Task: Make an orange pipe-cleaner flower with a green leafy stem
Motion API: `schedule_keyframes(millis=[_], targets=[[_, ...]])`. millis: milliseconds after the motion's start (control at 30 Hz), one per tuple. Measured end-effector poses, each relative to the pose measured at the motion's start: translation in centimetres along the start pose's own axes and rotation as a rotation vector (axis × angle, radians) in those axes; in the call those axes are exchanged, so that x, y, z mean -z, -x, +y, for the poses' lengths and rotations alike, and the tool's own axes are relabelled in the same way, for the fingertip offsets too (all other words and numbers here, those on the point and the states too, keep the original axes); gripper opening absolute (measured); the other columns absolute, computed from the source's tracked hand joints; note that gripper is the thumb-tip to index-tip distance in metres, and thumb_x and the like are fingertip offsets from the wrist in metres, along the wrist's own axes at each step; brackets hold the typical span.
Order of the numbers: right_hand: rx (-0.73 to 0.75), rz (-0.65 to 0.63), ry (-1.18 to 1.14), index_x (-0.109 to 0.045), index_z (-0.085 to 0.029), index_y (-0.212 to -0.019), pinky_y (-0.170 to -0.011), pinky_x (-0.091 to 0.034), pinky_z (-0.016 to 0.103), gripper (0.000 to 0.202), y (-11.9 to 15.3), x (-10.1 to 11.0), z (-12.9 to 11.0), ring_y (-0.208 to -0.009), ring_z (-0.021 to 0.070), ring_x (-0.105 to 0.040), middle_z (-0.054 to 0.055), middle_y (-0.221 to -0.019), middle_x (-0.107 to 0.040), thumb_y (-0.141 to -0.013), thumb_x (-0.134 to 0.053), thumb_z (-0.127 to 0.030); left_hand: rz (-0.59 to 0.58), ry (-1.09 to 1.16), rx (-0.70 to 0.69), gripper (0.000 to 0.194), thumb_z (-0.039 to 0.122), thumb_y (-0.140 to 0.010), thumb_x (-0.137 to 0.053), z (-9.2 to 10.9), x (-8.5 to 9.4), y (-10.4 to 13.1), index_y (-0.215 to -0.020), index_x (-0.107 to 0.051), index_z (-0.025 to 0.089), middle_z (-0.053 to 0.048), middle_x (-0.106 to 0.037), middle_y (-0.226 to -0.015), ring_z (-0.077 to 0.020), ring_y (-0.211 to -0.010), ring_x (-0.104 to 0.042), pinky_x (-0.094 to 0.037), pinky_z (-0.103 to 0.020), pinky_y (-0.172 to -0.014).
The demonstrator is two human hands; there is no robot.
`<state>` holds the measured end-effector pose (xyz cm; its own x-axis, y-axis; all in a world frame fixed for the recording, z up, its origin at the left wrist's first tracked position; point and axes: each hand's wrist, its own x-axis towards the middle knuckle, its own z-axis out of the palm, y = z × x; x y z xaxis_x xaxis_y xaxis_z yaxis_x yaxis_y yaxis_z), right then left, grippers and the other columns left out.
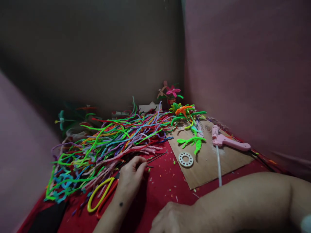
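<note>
Craft corner, pipe cleaners (pixel 114 136), glue gun (pixel 225 140)

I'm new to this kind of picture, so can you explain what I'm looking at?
There's no machine here: one camera on a person's head looks forward and down at their bare hands. On the red cloth lies a colorful heap of fuzzy stems, with yellow and orange handles beside it. To the right, a board carries a white ring, green fuzzy pieces and a pink glue gun. The left hand is at some thin dark wires; I can't tell how firm its grip is. What the right hand holds, if anything, is hidden.
</note>
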<state>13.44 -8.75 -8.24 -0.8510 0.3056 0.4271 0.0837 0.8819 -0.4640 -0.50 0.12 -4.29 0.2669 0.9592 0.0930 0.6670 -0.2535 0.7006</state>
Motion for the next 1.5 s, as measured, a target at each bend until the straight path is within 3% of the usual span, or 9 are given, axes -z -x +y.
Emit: schedule_keyframes(millis=[133,300,400,467,633,833,1000,1167,1500], targets=[[0.048,0.233,-0.154,-0.064,-0.007,-0.085,-0.069,-0.045,0.016,0.011,-0.7,5.8,-2.8,-0.069,0.0094,-0.059,0.004,-0.073,-0.065,-0.079,-0.054,-0.006,0.13,-0.155,-0.019,0.021,0.034,-0.074,-0.045,-0.6,1.2,-1.2,-0.078,-0.06,0.02,-0.001,-0.066,-0.07,-0.0169,-0.063,-0.059,-0.045,-0.026,-0.06],[-0.466,0.599,-0.486,-0.067,-0.011,-0.088,-0.052,-0.044,0.017,0.016,2.0,13.4,-3.3,-0.055,0.0074,-0.055,0.001,-0.065,-0.063,-0.082,-0.056,-0.021,0.109,-0.212,-0.046,0.021,0.032,-0.073,-0.046,-0.6,2.4,-2.5,-0.075,-0.063,0.018,-0.003,-0.068,-0.073,-0.0187,-0.07,-0.061,-0.044,-0.027,-0.065],[-0.674,0.718,-0.316,-0.066,-0.015,-0.091,-0.055,-0.045,0.02,0.018,5.1,16.3,-0.8,-0.06,0.0097,-0.058,0.002,-0.072,-0.065,-0.08,-0.057,-0.026,0.067,-0.234,-0.103,0.016,0.027,-0.07,-0.05,0.1,2.3,-3.0,-0.07,-0.064,0.018,-0.004,-0.068,-0.073,-0.0199,-0.072,-0.061,-0.044,-0.028,-0.068],[-0.818,0.641,-0.025,-0.066,-0.014,-0.091,-0.064,-0.046,0.024,0.018,7.0,17.3,1.2,-0.072,0.013,-0.06,0.005,-0.084,-0.067,-0.081,-0.054,-0.023,0.062,-0.238,-0.151,0.016,0.026,-0.071,-0.049,0.6,1.7,-3.1,-0.069,-0.064,0.019,-0.004,-0.068,-0.077,-0.0205,-0.077,-0.061,-0.044,-0.029,-0.072],[-1.03,0.161,0.693,-0.067,-0.015,-0.089,-0.07,-0.039,0.027,0.019,9.6,16.8,5.0,-0.087,0.0211,-0.058,0.01,-0.092,-0.065,-0.074,-0.056,-0.011,0.1,-0.214,-0.226,0.021,0.027,-0.079,-0.042,0.6,-0.3,-2.5,-0.078,-0.062,0.019,-0.006,-0.067,-0.088,-0.02,-0.085,-0.06,-0.043,-0.031,-0.08],[-1.049,0.139,0.775,-0.066,-0.015,-0.071,-0.068,-0.035,0.027,0.016,9.7,15.2,5.7,-0.088,0.0231,-0.055,0.012,-0.083,-0.065,-0.077,-0.052,-0.01,0.152,-0.2,-0.292,0.018,0.027,-0.08,-0.044,-0.4,-0.7,-1.7,-0.076,-0.06,0.02,-0.005,-0.064,-0.084,-0.0197,-0.08,-0.06,-0.043,-0.031,-0.076],[-1.091,0.283,0.83,-0.063,-0.013,-0.088,-0.066,-0.036,0.028,0.02,9.7,15.8,5.1,-0.078,0.0204,-0.056,0.011,-0.08,-0.064,-0.084,-0.044,-0.015,0.155,-0.126,-0.312,0.015,0.026,-0.08,-0.047,-0.3,-0.7,-1.4,-0.078,-0.061,0.02,-0.004,-0.065,-0.085,-0.0196,-0.081,-0.06,-0.043,-0.031,-0.077],[-0.892,0.581,0.279,-0.064,-0.016,-0.093,-0.064,-0.041,0.024,0.019,8.3,14.7,4.2,-0.068,0.0126,-0.057,0.004,-0.085,-0.067,-0.084,-0.048,-0.021,0.126,0.177,-0.183,0.021,0.033,-0.082,-0.047,2.2,-0.7,-0.7,-0.089,-0.062,0.02,-0.005,-0.066,-0.092,-0.0191,-0.088,-0.059,-0.042,-0.03,-0.081],[-0.691,0.573,-0.29,-0.056,-0.016,-0.082,-0.061,-0.043,0.022,0.012,4.6,11.0,0.9,-0.066,0.0102,-0.054,-0.001,-0.075,-0.057,-0.072,-0.063,-0.014,-0.35,0.411,0.007,0.017,0.029,-0.077,-0.053,7.2,-3.1,1.7,-0.065,-0.054,0.017,0.004,-0.052,-0.048,-0.0078,-0.041,-0.043,-0.033,-0.018,-0.041]])
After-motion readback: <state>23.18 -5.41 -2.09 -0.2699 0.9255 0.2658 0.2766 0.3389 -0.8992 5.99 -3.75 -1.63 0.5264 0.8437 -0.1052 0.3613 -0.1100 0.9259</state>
